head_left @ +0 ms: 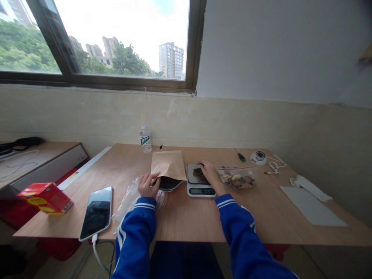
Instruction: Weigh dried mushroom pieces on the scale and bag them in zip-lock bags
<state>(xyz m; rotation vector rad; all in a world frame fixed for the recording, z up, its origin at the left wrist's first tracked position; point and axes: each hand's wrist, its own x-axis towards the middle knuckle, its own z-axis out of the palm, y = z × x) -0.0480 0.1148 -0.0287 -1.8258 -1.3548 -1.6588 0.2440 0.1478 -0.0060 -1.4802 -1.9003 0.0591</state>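
My left hand (148, 186) grips the near left edge of a brown paper bag (168, 161) lying on the table. The bag's mouth faces me and gapes, showing a dark inside. Over a digital kitchen scale (201, 192), my right hand (210, 173) has its fingers curled at dark brown dried pieces (198, 173) on the weighing plate; the hand partly hides them. To the right of the scale lies a clear zip bag (238, 179) with mottled, pale and brown pieces in it. A crumpled clear plastic bag (128, 203) is beneath and beside my left wrist.
At the left are a phone (97, 213) on a charging cable and a red-yellow box (46, 197). A water bottle (145, 139) stands at the back. Toward the right sit a green screwdriver (241, 157), a white dome camera (258, 157), a white sheet (312, 206) and a white cloth (309, 188).
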